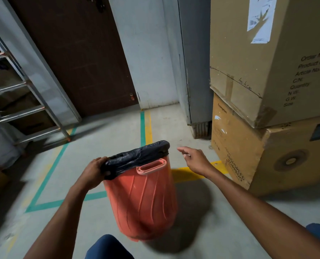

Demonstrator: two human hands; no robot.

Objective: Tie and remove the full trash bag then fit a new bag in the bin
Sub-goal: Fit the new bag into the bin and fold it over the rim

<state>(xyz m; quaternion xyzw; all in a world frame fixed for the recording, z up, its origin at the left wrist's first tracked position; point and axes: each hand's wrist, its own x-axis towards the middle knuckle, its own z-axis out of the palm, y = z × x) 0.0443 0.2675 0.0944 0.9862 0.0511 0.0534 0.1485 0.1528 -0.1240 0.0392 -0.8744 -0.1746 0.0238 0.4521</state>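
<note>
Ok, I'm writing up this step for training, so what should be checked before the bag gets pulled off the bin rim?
1. Left hand holds the rim: ok, its fingers curl over the black bag at the rim's left edge.
2. Right hand on the bag: not ok, it is open and apart from the bin, to its right.
3. Orange bin upright: not ok, it looks tilted.
4. Bag folded over the rim: ok on the near side; far side cannot tell.
5. Bag full: cannot tell, the inside is hidden.
6. Cardboard boxes apart from the bin: ok.
</note>
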